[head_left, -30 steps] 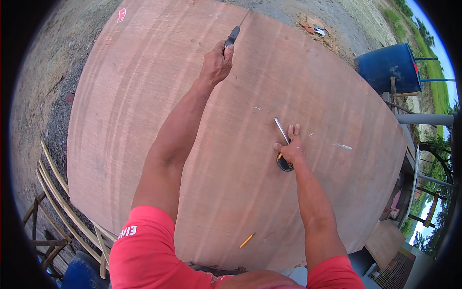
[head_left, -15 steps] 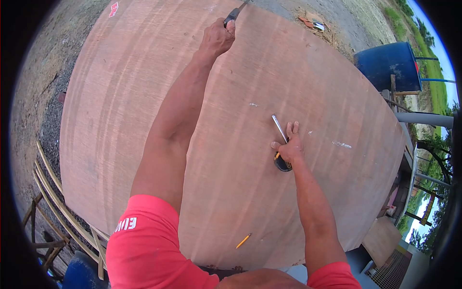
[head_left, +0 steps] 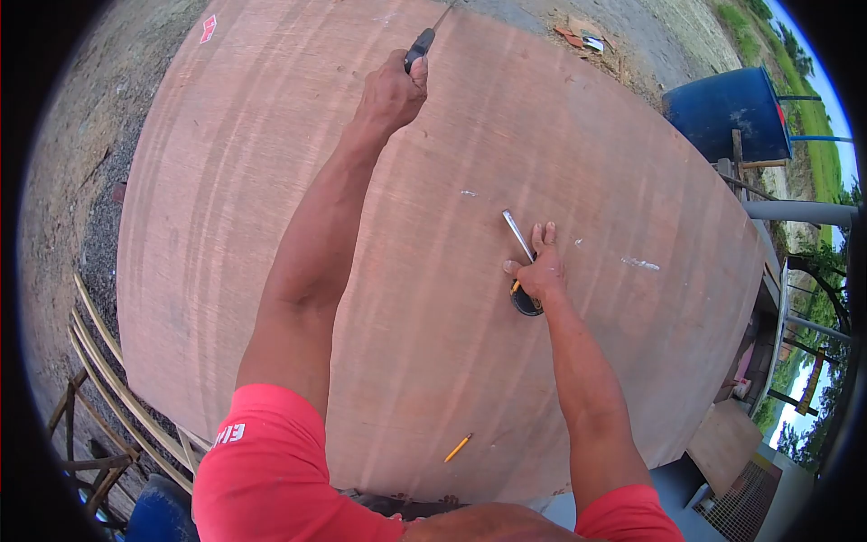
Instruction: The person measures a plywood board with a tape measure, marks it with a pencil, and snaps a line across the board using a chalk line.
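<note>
A large reddish-brown plywood sheet [head_left: 433, 316] spreads out below me. At its far edge my left hand [head_left: 395, 95] is wrapped round the black handle of a handsaw [head_left: 421, 49]; the thin blade points away and shows almost edge-on. My right hand [head_left: 543, 268] lies on the sheet, thumb and visible fingers stretched out. Under and beside its thumb is a black-and-yellow tape measure [head_left: 526, 303], partly covered, with a shiny strip [head_left: 517, 233] running away from it. Closer to me, a yellow pencil [head_left: 459, 447] lies on the plywood.
A blue drum [head_left: 730, 113] stands beyond the sheet's right side. Long wooden strips [head_left: 122, 393] lean at the left, near another blue barrel [head_left: 161, 515]. A wire grid [head_left: 742, 499] and small board [head_left: 725, 443] sit at lower right. Gravel borders the left edge.
My left hand has drawn slightly back toward me with the handsaw. My right hand and the tape measure keep their place on the sheet; the view has shifted slightly.
</note>
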`<state>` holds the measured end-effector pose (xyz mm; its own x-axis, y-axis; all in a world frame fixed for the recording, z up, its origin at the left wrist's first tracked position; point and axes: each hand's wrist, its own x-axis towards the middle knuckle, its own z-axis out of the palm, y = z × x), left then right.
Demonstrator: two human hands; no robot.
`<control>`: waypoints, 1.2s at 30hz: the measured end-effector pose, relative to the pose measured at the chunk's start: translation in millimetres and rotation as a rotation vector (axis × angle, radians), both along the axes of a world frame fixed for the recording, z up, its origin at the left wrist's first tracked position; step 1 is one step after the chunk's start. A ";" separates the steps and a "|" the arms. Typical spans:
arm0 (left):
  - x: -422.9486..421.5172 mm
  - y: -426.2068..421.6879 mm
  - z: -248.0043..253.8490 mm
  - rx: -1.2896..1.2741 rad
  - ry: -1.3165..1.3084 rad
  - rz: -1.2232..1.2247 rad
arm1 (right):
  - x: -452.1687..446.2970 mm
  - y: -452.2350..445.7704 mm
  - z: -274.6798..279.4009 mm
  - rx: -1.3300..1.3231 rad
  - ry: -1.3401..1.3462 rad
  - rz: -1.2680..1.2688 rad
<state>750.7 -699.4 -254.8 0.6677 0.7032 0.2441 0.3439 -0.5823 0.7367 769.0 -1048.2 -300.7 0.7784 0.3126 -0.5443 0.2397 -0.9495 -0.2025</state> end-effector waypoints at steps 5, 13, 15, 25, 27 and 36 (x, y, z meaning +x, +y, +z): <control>44.7 15.7 1.4 -0.004 0.039 -0.031 | -0.3 2.8 5.6 0.002 0.002 0.004; 13.7 15.9 18.3 -0.109 0.085 0.001 | -0.2 6.3 12.4 -0.046 0.043 -0.054; 41.7 26.0 15.9 -0.084 0.108 -0.015 | 1.6 6.1 11.8 -0.061 0.025 -0.045; 24.3 35.0 36.0 -0.316 0.120 -0.048 | 0.6 4.9 12.4 -0.102 0.013 -0.028; 55.2 32.0 36.6 -0.173 0.155 -0.061 | 2.3 1.7 11.8 -0.102 0.009 -0.040; 19.9 25.3 47.4 -0.330 0.085 -0.089 | 3.4 2.3 16.6 -0.060 0.029 -0.069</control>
